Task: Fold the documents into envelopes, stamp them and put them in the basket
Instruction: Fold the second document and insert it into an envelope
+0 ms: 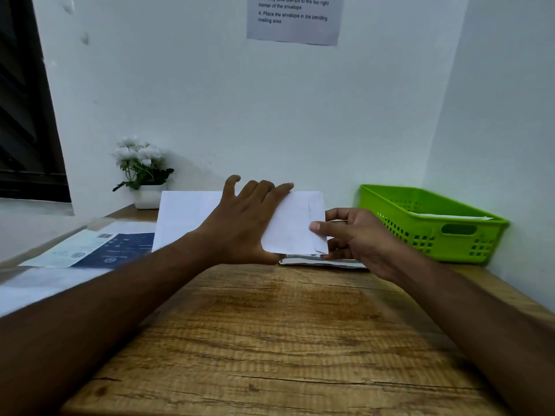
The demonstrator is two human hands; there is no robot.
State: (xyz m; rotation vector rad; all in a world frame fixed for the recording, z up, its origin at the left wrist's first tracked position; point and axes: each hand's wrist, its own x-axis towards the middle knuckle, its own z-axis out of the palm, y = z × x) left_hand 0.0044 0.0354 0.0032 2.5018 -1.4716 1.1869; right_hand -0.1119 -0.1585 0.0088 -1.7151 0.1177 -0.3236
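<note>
Nearest the person lay bare wooden tabletop (270, 340), with both forearms reaching across it to the work. The right hand (360, 238) made the clear grip: its thumb lay on top and its fingers curled beneath, pinching the right edge of a white envelope (291, 223) held just above the tabletop. At the other end of that grip, the left hand (240, 226) lay against the envelope's left edge with its fingers straight and spread. Its thumb was hidden behind the paper, so whether it pinched or only steadied could not be told.

Directly under the grip sat a thin grey-white stack (324, 262), too blurred to name. Right of the grip and near it stood the green basket (435, 205), with white paper already inside. Well to the left of the grip lay printed blue-and-white documents (99, 247). Just behind the left hand was a larger white sheet (186, 214). Farther left and back stood a potted plant (141, 166), and a notice (294, 22) hung on the wall above.

The step in hand looked like filling or closing one envelope. No stamp showed on it, so the next move probably called for laying it flat and stamping its top right corner before it went in the basket.
</note>
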